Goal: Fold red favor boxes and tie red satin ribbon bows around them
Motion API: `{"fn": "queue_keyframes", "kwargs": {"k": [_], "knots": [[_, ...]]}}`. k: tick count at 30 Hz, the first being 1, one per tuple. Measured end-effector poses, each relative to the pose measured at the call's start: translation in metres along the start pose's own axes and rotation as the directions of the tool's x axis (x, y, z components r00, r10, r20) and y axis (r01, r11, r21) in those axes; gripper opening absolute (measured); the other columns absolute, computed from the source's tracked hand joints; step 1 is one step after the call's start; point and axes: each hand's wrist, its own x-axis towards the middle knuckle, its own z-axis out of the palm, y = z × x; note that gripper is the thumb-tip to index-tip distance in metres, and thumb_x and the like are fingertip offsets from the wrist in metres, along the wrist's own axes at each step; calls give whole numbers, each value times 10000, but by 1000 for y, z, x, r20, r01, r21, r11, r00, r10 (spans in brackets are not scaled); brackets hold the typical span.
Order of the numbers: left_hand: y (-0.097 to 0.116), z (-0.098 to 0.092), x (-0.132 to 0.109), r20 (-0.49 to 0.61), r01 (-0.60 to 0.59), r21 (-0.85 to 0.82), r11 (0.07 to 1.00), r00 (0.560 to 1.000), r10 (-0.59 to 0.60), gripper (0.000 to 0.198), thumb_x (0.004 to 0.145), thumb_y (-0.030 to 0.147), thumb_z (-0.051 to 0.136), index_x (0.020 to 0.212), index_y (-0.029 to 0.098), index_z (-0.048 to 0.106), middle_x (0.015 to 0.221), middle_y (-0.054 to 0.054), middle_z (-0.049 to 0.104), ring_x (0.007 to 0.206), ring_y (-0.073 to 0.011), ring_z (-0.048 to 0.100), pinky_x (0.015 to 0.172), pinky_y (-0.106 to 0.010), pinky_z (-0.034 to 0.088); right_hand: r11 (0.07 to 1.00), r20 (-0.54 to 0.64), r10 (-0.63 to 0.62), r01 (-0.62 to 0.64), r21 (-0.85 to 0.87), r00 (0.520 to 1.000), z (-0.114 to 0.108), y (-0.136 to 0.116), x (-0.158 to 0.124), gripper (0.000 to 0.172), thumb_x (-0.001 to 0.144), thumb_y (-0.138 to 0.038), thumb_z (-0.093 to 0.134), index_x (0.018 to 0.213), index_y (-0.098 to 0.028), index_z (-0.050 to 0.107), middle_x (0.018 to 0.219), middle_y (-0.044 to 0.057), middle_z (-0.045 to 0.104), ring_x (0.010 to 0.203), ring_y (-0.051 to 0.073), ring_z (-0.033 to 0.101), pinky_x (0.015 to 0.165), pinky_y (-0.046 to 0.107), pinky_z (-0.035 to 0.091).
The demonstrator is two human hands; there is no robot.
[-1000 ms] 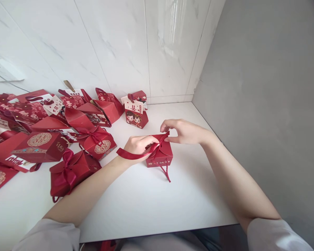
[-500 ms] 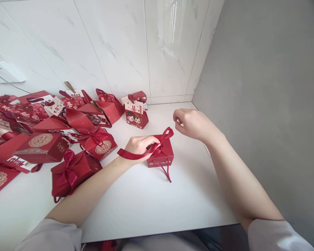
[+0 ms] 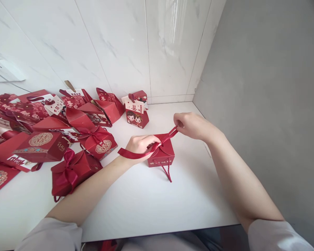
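The small red box [image 3: 162, 153] stands on the white table [image 3: 151, 205] with a dark red ribbon [image 3: 169, 135] crossing its top. The left hand [image 3: 140, 143] rests on the box's left top edge, its fingers curled closed over the ribbon and pinning it there. The right hand [image 3: 193, 124], just beyond the box's far right corner, pinches the ribbon's other end tight between thumb and forefinger, with its other fingers loosely bent. The stretch between the hands runs straight and taut.

This looks like drawing the ribbon snug across the closed flaps. To do it well, I judge the left hand should press down firmly so the light box neither tips nor slides toward the pull. The right hand should draw low and evenly, with the ribbon flat rather than twisted, so the card does not crease.

The box is upright, its curved flaps folded shut on top. A twisted red cord [image 3: 166, 171] hangs down its near face over gold lettering too small to read. The ribbon's loose tail curves out to the box's left.

Further left of the box lies a heap of red gift boxes [image 3: 68, 132], several tied with bows. Behind the box, to its left, stands one printed with a cartoon couple [image 3: 136, 116].
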Motion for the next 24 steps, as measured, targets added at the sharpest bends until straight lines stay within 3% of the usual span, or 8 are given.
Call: {"fn": "queue_keyframes", "kwargs": {"k": [3,5,6,8,11,14,18,24], "knots": [[-1,1,-1,-7,-11,-8,1000,1000,11,106,826,150,612,895,203,673,774,13,726,610,-88,638,618,-199,531,971,-114,136,-155,-182,984,-11,13,-7,178,750,-20,474,734,-195,502,698,66,596,549,169,471,538,311,262],[-2,2,-1,-14,-20,-10,1000,1000,20,105,824,144,615,889,202,672,762,17,722,602,-86,631,612,-198,523,967,-92,188,-201,-158,978,-17,18,-12,156,758,-49,508,810,-185,563,811,96,640,657,214,554,562,319,321],[-2,2,-1,-17,-22,-11,1000,1000,22,106,821,138,617,888,201,671,758,20,720,602,-85,629,610,-197,520,981,-55,161,-166,-98,985,-20,17,-14,160,768,-80,534,871,-188,592,895,100,655,750,238,590,596,326,370],[-2,2,-1,-14,-28,-7,1000,999,28,115,818,129,619,892,201,670,761,25,720,608,-83,629,611,-196,514,996,14,-11,10,92,1000,-21,11,-16,236,799,-156,576,1022,-218,619,1070,82,651,949,256,605,729,348,448],[-1,2,-1,-3,-39,10,999,999,39,126,822,132,616,909,202,675,792,22,728,622,-84,634,611,-197,506,873,77,-327,270,406,942,-11,-5,-14,310,848,-244,587,1157,-263,609,1208,48,615,1068,218,582,882,344,458],[-1,1,-1,0,-48,39,998,999,48,116,828,141,619,903,202,685,788,19,729,615,-85,630,602,-200,496,773,101,-414,291,563,904,7,-13,-8,191,876,-290,582,1035,-228,669,1098,61,643,973,189,598,857,315,456],[-2,0,-2,2,-58,47,997,998,58,127,831,146,629,913,214,700,770,28,728,596,-80,615,596,-202,489,750,110,-294,158,642,949,25,-7,-7,241,913,-403,540,882,-193,656,882,45,642,766,153,551,702,279,430],[-6,0,-8,-45,-29,-15,999,999,28,204,829,146,646,986,247,728,910,4,753,763,-108,676,719,-228,539,711,239,-243,5,703,940,30,-5,-12,260,944,-427,472,855,-200,563,695,-25,530,607,109,415,576,244,346]]}}
